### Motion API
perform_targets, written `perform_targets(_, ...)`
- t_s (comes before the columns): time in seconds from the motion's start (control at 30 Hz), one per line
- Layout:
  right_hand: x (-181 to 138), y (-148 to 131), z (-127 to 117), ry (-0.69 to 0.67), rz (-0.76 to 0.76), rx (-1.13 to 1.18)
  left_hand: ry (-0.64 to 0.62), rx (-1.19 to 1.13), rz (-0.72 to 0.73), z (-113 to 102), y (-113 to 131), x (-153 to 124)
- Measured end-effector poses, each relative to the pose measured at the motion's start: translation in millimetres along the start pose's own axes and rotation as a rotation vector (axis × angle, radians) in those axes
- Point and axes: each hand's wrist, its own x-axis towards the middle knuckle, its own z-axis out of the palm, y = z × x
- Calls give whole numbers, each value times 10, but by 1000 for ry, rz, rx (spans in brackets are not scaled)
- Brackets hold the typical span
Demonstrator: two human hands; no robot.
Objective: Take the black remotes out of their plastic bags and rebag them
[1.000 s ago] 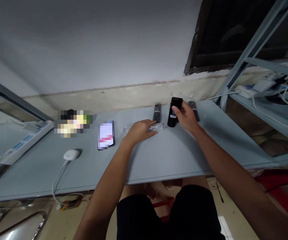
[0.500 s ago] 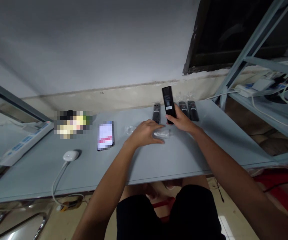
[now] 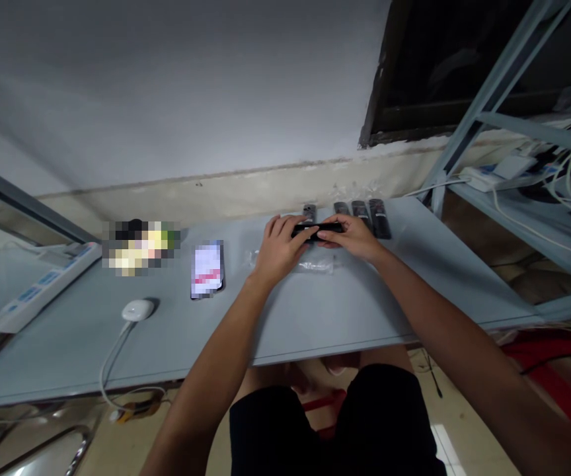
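Note:
A black remote control lies sideways between my two hands, just above the worktop. My left hand grips its left end, thumb along the near side. At the other end, my right hand is closed round it with fingers on top. Below the hands a clear plastic bag lies flat, partly covered by my left hand. Behind them rests another dark remote, its lower part hidden. Several more remotes stand in a row to the right of my right hand.
A phone with a lit, blurred screen lies to the left on the blue-grey worktop. Left of it are a white charger with a cable and a power strip. Shelf posts rise at the right, with cables beyond.
The remote has turned from upright to sideways and come lower. My left hand, empty before, now holds its left end. The plastic bag on the worktop shows more fully.

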Motion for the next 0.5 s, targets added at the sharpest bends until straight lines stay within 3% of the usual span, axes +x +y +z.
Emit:
perform_targets(0.33, -34, -20, -81, -99, 80, -23, -130, 40, -39, 65, 17, -43)
perform_targets(0.5, -1, 10, -129, -59, -111, -405, -172, 5, -62, 42, -29, -39)
